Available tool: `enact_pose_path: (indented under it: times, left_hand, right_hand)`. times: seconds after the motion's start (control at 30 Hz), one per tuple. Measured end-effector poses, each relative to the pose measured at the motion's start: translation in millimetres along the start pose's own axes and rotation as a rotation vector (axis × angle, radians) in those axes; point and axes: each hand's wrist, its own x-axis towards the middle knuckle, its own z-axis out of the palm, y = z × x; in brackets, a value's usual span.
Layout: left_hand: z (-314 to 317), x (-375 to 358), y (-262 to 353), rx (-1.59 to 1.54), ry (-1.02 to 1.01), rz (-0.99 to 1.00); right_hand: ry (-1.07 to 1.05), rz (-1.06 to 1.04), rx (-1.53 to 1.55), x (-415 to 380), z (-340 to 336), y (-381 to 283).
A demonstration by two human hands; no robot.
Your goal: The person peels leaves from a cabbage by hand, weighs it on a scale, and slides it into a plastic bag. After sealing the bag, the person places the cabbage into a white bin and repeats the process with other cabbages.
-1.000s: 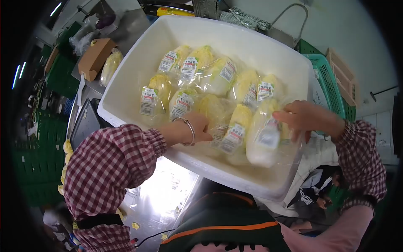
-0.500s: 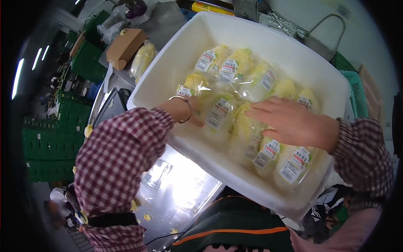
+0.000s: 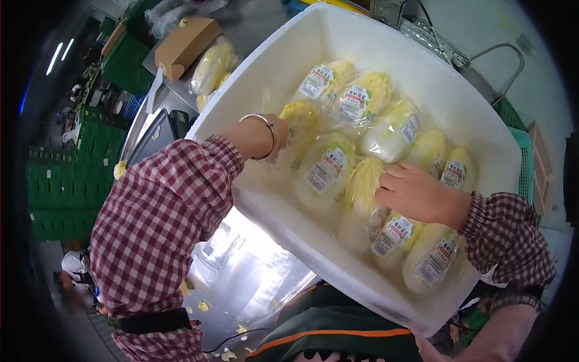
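A white foam box (image 3: 512, 181) holds several napa cabbages in clear wrap with printed labels. My left hand (image 3: 268, 137), a silver bangle at its wrist, is at the leftmost wrapped napa cabbage (image 3: 301, 123). Its fingers are bent onto the wrap, and the hand covers part of the label. Over the middle of the lower row, my right hand (image 3: 416, 193) has curled fingers touching the cabbages, between a yellow-leaved cabbage (image 3: 365, 181) and the one behind it (image 3: 429, 148). Its fingertips are partly hidden. Another labelled cabbage (image 3: 329, 169) lies between my hands.
The box rests on a shiny metal table (image 3: 253, 259) with leaf scraps. A brown carton (image 3: 187, 45), a wrapped cabbage (image 3: 214, 66) and a dark flat device (image 3: 157, 139) are at its left. Green crates (image 3: 66, 181) stand farther left; a teal basket (image 3: 522, 160) is at right.
The fingers of my right hand were stretched over the cabbages and are now curled down. My left hand has moved up onto the leftmost cabbage. The view has shifted slightly.
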Motion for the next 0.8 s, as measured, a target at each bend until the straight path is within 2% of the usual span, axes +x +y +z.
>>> enact_pose_path:
  times: [0.03, 0.07, 0.1, 0.13, 0.2, 0.27, 0.3, 0.33, 0.37, 0.4, 0.43, 0.47, 0.5, 0.53, 0.6, 0.8]
  left_hand:
    - [7, 4, -1, 0.002, 0.158, 0.017]
    - [13, 7, -1, 0.009, 0.319, 0.032]
    - [15, -3, 10, -0.066, 0.451, 0.095]
    - [15, -19, 27, -0.140, 0.579, 0.161]
    - [7, -37, 60, -0.216, 0.176, 0.302]
    - [3, -45, 94, -0.120, -0.052, 0.318]
    - [19, -34, 100, -0.123, -0.048, 0.324]
    - [42, -8, 105, -0.114, 0.047, 0.392]
    - [54, 8, 109, -0.105, 0.142, 0.459]
    - [52, 10, 112, -0.110, 0.141, 0.465]
    - [48, 14, 114, -0.278, -0.035, 0.459]
    - [44, 17, 116, -0.443, -0.215, 0.447]
    - [43, 17, 118, -0.441, -0.227, 0.455]
    - [43, 17, 117, -0.452, -0.234, 0.431]
    - [35, 9, 114, -0.455, -0.244, 0.414]
    - [22, -6, 89, -0.299, -0.215, 0.348]
  right_hand:
    - [-0.008, -0.010, 0.002, -4, 0, -1]
    - [-0.009, 0.072, 0.027, -9, -2, -3]
    - [-0.007, 0.159, 0.057, -14, -4, -6]
    - [-0.008, 0.163, 0.066, -21, -7, -8]
    - [0.069, 0.330, 0.437, -37, -21, -10]
    - [0.120, 0.386, 0.380, -48, -41, -15]
    - [0.174, 0.433, 0.324, -53, -51, -18]
    - [0.168, 0.436, 0.320, -61, -59, -19]
    - [-0.009, 0.422, 0.399, -72, -67, -18]
    - [-0.187, 0.407, 0.483, -81, -72, -18]
    - [-0.193, 0.412, 0.490, -87, -74, -24]
    - [-0.228, 0.407, 0.366, -94, -75, -31]
    - [-0.263, 0.402, 0.246, -100, -75, -37]
    - [-0.268, 0.410, 0.257, -104, -74, -40]
    - [-0.284, 0.521, 0.160, -111, -75, -45]
    - [-0.309, 0.518, 0.255, -131, -88, -47]
